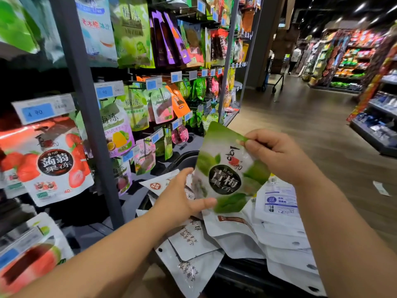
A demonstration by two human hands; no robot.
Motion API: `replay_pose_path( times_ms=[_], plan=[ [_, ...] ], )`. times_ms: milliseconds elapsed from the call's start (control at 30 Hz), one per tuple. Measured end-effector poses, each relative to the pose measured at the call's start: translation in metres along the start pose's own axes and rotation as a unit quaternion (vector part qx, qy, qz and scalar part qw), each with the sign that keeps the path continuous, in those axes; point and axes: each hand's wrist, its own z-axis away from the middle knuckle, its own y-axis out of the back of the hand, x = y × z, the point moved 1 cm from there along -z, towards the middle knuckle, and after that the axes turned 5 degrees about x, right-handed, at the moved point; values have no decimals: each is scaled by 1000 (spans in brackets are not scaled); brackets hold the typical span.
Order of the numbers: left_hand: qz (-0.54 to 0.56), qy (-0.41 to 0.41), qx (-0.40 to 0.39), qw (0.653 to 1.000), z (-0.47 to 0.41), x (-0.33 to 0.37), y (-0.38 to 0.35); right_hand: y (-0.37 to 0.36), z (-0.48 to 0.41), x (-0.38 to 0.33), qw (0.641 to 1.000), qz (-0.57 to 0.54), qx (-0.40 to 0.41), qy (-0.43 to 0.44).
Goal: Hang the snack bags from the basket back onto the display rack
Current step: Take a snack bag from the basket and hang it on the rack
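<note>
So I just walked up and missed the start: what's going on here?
A person is restocking snacks. Both hands hold one green bag above the basket: the right hand pinches its top corner, the left hand grips its lower left edge. More bags, mostly white, lie piled in the basket. The green bag is not yet hung on the display rack at left, where other snack bags hang under price tags.

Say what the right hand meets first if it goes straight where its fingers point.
Pinching the green plastic snack bag, the right hand would likely reach the dark pink hanging pouch; depth unclear.
</note>
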Motion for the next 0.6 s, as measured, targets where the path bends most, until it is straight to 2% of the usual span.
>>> replay_pose_path(
  times_ms=[133,233,433,600],
  plan=[
    [178,-2,-56,982,-9,-1,12,-5,-9,-13,989,-139,-34,-27],
    [232,9,-125,965,-13,-7,19,-9,-16,-10,989,-142,-36,-32],
    [279,30,-181,943,0,-11,7,-24,-19,4,989,-134,-56,-36],
    [280,20,-149,948,7,-10,-3,-15,-8,20,983,-163,-14,-79]
  ],
)
